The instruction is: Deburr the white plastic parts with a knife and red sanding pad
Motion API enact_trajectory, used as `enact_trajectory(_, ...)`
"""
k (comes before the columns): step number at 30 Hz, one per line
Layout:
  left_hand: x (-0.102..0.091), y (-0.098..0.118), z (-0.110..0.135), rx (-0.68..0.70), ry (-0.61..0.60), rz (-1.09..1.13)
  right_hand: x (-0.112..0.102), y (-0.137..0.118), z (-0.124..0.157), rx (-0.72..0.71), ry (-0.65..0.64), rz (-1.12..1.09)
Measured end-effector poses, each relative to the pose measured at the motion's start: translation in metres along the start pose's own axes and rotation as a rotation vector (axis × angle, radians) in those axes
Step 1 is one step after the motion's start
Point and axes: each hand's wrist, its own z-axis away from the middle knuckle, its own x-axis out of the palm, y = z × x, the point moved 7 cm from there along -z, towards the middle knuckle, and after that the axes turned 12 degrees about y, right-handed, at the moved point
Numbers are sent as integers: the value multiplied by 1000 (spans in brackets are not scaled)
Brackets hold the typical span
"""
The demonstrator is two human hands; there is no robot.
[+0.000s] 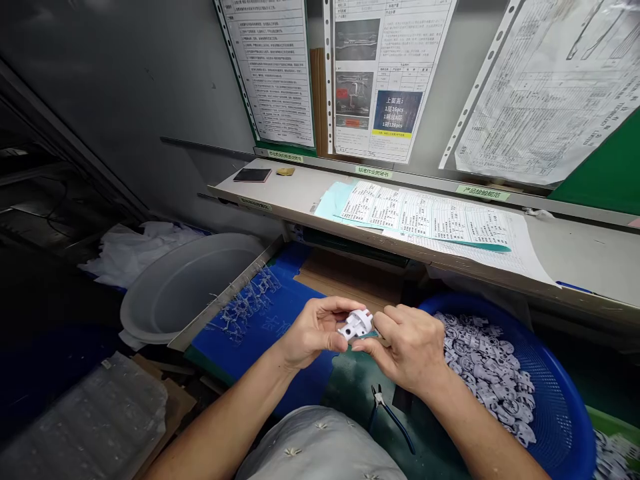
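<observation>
The left hand (315,333) firmly grasps a white moulded plastic part (356,325), held steady while the right hand (405,350) pinches its edge; blue-handled side cutters (385,407) lie just below.

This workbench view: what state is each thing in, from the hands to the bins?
Left hand: holding a white plastic part in its fingers.
Right hand: fingers closed against the same part.
Loose white parts: heaped in a blue basket.
Blue-handled pliers: lying on a green mat.
Clear plastic pieces: scattered on a blue mat.
Grey tub: uncovered.
</observation>
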Motion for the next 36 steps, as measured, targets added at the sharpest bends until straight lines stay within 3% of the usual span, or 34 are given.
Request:
enact_trajectory(18,1,2,-1,103,49,61,-1,3,5,146,63,27)
enact_trajectory(26,2,5,-1,139,-17,47,12,6,7,208,-122,-177)
enact_trajectory(33,2,13,-1,246,-5,24,2,3,7,196,89,-59)
enact_trajectory(36,3,14,-1,257,-3,27,1,5,6,203,104,-8)
